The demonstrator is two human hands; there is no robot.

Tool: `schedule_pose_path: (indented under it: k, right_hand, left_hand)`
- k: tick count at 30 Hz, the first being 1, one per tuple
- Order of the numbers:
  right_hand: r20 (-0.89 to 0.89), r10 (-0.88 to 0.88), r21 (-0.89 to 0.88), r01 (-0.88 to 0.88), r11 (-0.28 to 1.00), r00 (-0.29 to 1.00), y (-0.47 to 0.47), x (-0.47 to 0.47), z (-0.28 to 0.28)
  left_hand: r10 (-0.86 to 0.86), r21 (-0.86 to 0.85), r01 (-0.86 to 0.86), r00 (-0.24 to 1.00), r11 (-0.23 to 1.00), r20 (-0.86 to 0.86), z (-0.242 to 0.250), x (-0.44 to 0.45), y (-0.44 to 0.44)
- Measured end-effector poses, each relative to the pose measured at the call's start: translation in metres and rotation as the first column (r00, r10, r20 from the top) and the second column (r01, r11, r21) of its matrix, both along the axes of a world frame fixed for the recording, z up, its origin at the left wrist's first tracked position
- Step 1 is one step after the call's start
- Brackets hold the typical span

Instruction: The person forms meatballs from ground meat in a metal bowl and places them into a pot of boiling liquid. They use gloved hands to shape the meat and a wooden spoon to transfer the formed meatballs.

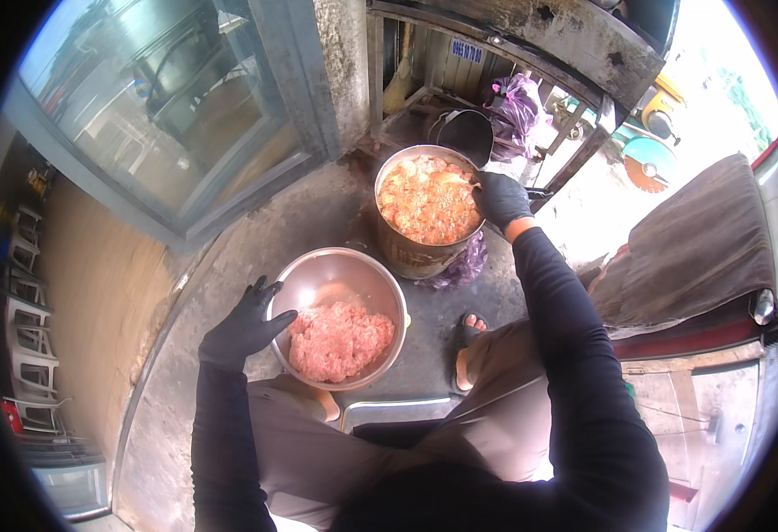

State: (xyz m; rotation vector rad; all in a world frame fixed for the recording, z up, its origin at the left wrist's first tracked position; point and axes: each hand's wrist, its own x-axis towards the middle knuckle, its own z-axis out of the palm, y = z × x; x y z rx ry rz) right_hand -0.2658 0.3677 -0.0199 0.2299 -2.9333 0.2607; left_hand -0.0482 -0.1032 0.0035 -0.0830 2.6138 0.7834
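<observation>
A metal mixing bowl (pixel 399 299) sits low in front of me, holding a mound of raw minced meat (pixel 339 340). At its left rim is my left hand (pixel 246 329) in a black glove, fingers spread and thumb reaching over the edge. Beyond the bowl, to the right, stands a deep metal pot (pixel 405 253) full of an orange-red, bubbly or glossy mixture (pixel 425 199) with chunks in it. My gloved right hand (pixel 500 199) is closed around the black handle (pixel 539 193) of a utensil. The utensil's pale head (pixel 447 177) lies partly in the mixture.
Behind the pot are a black bucket (pixel 467 135), a purple plastic bag (pixel 516 113) and a metal stand (pixel 588 143). A glass door (pixel 183 126) stands at the left. A dark cloth (pixel 701 246) hangs at the right. More purple plastic (pixel 465 266) lies beside the pot.
</observation>
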Motion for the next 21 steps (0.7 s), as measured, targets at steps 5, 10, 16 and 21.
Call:
schedule_pose_path:
  k: [5, 10, 16, 21]
  right_hand:
    - [-0.015, 0.017, 0.0, -0.017, 1.0, 1.0, 0.001, 0.002, 0.003]
    - [-0.01, 0.028, -0.04, -0.028, 0.999, 1.0, -0.003, 0.0, -0.001]
    - [0.011, 0.049, -0.063, -0.048, 0.997, 0.999, -0.026, -0.004, 0.004]
    - [0.007, 0.089, -0.071, -0.089, 0.994, 0.996, -0.039, -0.02, -0.012]
  left_hand:
    - [0.009, 0.059, -0.007, 0.999, 0.998, -0.032, -0.008, 0.002, -0.006]
    - [-0.052, -0.068, 0.052, 0.999, 0.996, 0.002, 0.015, -0.002, 0.014]
    - [-0.024, 0.0, 0.024, 0.999, 1.0, -0.022, 0.011, 0.001, 0.01]
    - [-0.051, -0.022, 0.05, 0.997, 0.998, -0.062, 0.018, 0.004, 0.015]
